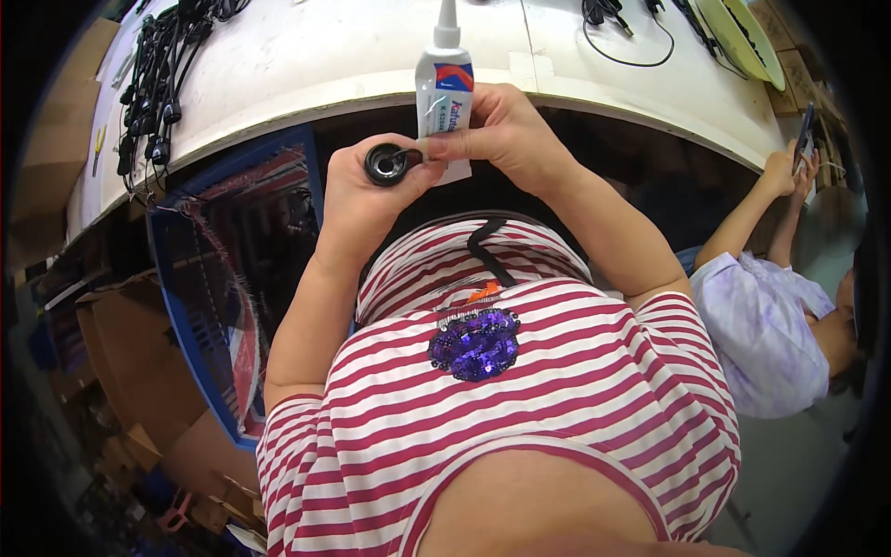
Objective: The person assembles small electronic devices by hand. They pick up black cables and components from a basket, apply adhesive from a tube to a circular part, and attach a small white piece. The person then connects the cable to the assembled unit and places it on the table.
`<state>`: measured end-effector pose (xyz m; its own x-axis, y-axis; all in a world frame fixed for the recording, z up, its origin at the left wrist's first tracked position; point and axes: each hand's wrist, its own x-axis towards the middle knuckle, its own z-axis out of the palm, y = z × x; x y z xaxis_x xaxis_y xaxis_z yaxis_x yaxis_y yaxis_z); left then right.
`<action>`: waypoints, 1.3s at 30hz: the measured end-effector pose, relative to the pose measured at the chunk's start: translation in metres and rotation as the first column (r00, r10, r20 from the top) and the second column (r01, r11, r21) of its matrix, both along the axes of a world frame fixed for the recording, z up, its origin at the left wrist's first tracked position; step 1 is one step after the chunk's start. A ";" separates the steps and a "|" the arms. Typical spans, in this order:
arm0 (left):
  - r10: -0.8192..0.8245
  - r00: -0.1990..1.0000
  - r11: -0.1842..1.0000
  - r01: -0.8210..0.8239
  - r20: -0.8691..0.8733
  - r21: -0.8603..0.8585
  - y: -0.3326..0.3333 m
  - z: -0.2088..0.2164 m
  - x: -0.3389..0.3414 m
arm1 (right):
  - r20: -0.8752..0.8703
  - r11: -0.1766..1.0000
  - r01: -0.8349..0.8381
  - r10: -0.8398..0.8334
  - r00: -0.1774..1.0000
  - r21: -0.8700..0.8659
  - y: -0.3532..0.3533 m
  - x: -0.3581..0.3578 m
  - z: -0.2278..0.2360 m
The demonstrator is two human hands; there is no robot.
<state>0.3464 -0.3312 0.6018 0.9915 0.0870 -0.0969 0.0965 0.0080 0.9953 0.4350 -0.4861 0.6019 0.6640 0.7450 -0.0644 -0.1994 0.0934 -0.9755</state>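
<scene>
In my right hand (522, 139) stands a white glue tube (444, 107), upright, its tapered nozzle pointing away over the table edge. The thumb presses on its front, with the fingers behind it. My left hand (357, 200) is closed round a black round part (385, 164) with an open, ring-like end that shows something shiny inside. Its kind I cannot make out. Both hands meet in front of my striped shirt, the left fingertips touching the lower part of the tube. A small white piece (455, 173) shows just below the tube.
Bundles of black cables (153, 102) hang over the left side of the white table (306, 56). Another black cable (640, 60) and a yellow-green basin (742, 42) lie at the far right. A blue crate (190, 343) stands below, left. A co-worker (761, 325) holds a phone on the right.
</scene>
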 end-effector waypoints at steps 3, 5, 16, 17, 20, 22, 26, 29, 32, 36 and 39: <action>0.001 1.000 1.000 -0.001 -0.012 0.004 -0.001 -0.002 -0.003 | 0.023 1.000 -0.025 0.025 0.999 -0.014 0.001 -0.002 -0.006; 0.003 0.999 0.998 0.000 -0.050 0.062 0.000 0.002 -0.007 | 0.060 0.997 0.066 -0.063 0.996 -0.042 0.002 -0.004 0.001; -0.078 0.994 0.989 0.068 0.072 0.134 0.004 -0.008 0.004 | 0.236 0.977 0.214 -0.207 0.949 -0.007 0.012 0.012 0.004; -0.097 0.994 0.982 0.088 0.045 0.168 0.004 -0.007 0.007 | 0.196 0.971 0.234 -0.238 0.951 0.042 0.013 0.013 0.003; 0.017 0.986 0.994 -0.034 0.163 0.102 0.006 0.010 0.013 | 0.279 0.972 0.236 -0.226 0.933 -0.002 0.014 0.012 0.005; 0.046 0.983 0.997 -0.056 0.178 0.054 0.011 0.011 0.016 | 0.393 0.972 0.235 -0.220 0.893 0.010 0.018 0.009 0.001; 0.124 0.974 0.985 -0.143 0.188 0.094 0.008 0.009 0.016 | 0.304 0.975 0.218 -0.194 0.933 -0.047 0.013 0.006 0.012; 0.156 0.970 0.981 -0.175 0.188 0.089 0.005 0.007 0.018 | 0.382 0.981 0.195 -0.173 0.908 -0.019 0.011 0.005 0.012; 0.138 0.970 0.983 -0.159 0.198 0.091 0.005 0.005 0.019 | 0.474 0.979 0.204 -0.173 0.863 -0.015 0.009 0.006 0.010; 0.069 0.978 0.990 -0.091 0.199 0.106 0.007 0.004 0.021 | 0.557 0.956 0.292 -0.262 0.788 0.036 0.009 0.004 0.013; 0.097 0.979 0.984 -0.121 0.178 0.130 0.002 0.005 0.021 | 0.690 0.941 0.339 -0.245 0.681 -0.001 0.006 0.011 0.010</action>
<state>0.3674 -0.3289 0.6072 0.9762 0.1962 0.0929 -0.0679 -0.1305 0.9891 0.4456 -0.4805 0.6116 0.7465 0.5234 0.4108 0.5288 -0.0920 -0.8437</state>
